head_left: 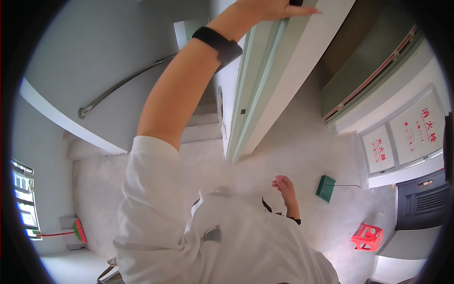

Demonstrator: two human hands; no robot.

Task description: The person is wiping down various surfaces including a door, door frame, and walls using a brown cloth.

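My left hand is raised at the top edge of the view, against the upper part of a pale green door frame. Its thumb stretches to the right, and the fingers are partly cut off. A small dark thing shows beside it; whether the hand holds it I cannot tell. A black wristband sits on this forearm. My right hand hangs low at my right side above the floor, with loosely bent fingers and nothing in them.
Stairs and a metal handrail lie beyond the frame's left side. To the right are a green dustpan, a red plastic stool, a dark door and a white wall cabinet bearing red writing. A broom stands left.
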